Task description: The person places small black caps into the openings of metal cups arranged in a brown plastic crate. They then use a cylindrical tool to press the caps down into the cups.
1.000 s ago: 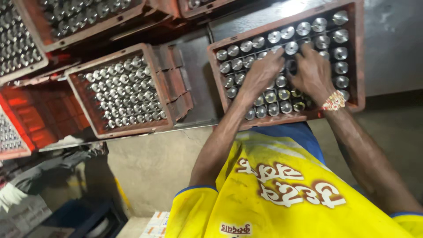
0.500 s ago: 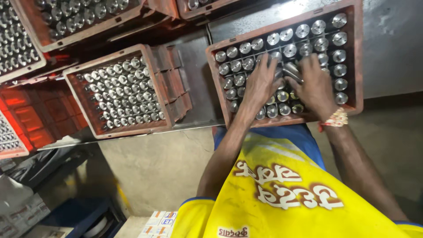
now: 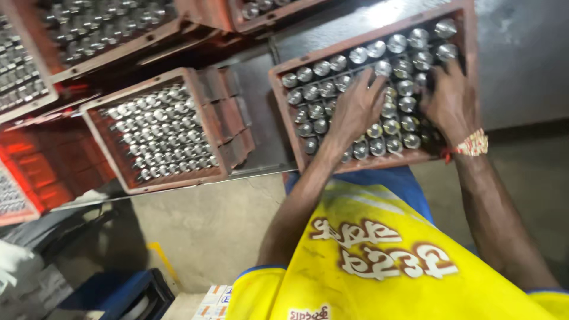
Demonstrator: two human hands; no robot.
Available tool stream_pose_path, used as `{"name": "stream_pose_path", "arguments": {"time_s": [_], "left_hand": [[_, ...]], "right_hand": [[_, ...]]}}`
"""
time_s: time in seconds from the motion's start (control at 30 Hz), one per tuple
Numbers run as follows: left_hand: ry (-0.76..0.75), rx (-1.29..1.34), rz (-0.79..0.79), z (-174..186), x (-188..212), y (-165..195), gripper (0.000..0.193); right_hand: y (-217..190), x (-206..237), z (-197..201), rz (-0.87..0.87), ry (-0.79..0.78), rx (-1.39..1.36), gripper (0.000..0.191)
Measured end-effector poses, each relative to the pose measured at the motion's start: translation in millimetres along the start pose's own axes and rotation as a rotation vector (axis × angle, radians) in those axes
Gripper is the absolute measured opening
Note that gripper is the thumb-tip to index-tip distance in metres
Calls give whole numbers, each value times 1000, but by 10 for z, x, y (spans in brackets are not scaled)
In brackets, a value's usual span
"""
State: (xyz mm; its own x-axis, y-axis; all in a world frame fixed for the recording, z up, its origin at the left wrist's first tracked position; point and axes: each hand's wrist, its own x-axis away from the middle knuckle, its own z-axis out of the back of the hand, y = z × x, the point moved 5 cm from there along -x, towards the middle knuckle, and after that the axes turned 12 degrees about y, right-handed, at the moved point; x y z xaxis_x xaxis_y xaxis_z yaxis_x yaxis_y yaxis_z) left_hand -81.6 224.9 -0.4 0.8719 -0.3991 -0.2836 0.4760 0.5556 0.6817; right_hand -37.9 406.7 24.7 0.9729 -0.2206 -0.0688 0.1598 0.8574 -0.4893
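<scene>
Shiny round-topped metal cylinders (image 3: 379, 89) stand packed in rows in the reddish-brown rectangular crate (image 3: 284, 112) ahead, where the left hand (image 3: 355, 109) and right hand (image 3: 450, 98) press spread fingers flat onto their tops, best kept level so none tips.

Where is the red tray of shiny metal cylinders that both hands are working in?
In the head view, the red tray of shiny metal cylinders sits upper right on the grey metal table, under the left hand and right hand, right of another filled red tray.
</scene>
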Motion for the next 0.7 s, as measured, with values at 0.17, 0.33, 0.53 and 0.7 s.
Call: {"name": "stream_pose_path", "arguments": {"time_s": [0.17,0.33,0.53,0.7], "left_hand": [[-208,-119,-147,-403,-148,98,34],[-268,-77,-255,-459,-249,152,27],[-159,327,128,385,-203,-19,38],[-108,1134,1110,41,170,-34,57]], "right_hand": [[180,-134,-230,85,-118,26,39],[172,-41,182,116,5,-114,40],[333,367,834,-486,228,-896,38],[161,209,359,-366,106,-545,40]]}}
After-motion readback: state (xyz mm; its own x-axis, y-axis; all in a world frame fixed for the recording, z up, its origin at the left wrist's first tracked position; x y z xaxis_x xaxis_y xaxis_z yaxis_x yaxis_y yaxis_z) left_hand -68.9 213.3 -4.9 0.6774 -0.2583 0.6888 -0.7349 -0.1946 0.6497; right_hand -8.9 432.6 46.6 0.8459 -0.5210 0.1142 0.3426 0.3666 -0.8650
